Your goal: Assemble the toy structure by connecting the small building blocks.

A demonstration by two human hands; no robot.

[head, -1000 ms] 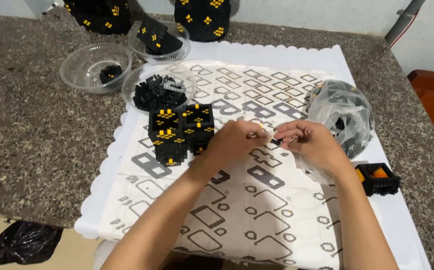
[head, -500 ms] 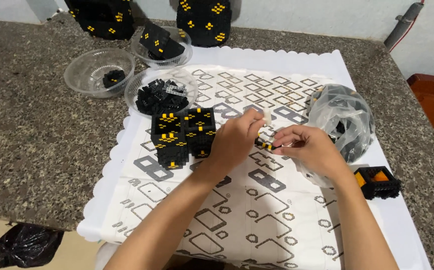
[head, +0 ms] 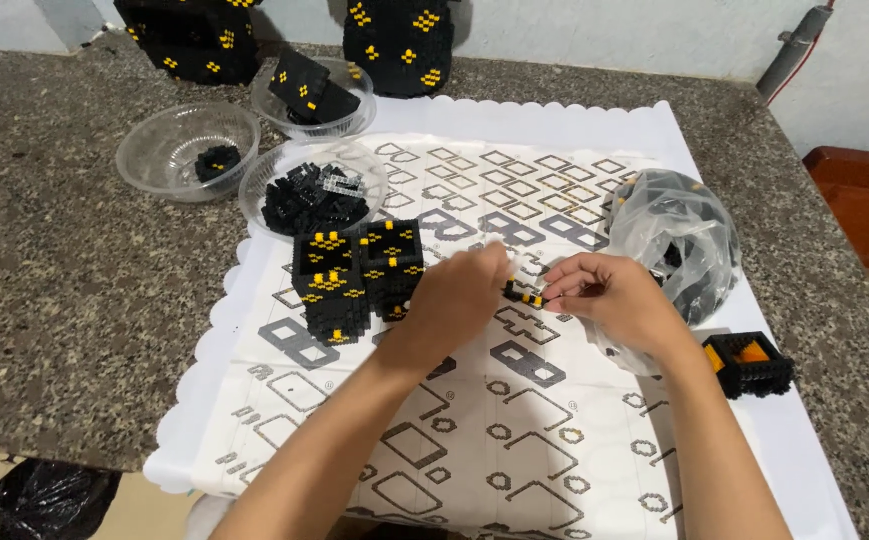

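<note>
Head view: left hand point(head: 459, 300) and right hand point(head: 604, 295) apparently pinch one half-hidden black-and-yellow brick strip point(head: 524, 296)

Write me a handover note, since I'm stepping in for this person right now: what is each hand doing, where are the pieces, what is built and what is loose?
Left hand and right hand: both pinch a small black-and-yellow brick strip between them, just above the patterned mat.
Built: a black-and-yellow block cluster stands on the mat beside the left hand; a small black-and-orange frame sits at the right edge.
Loose: black bricks in the near clear bowl, a few in the left bowl, more in the plastic bag behind the right hand.
Larger built pieces stand at the back.
</note>
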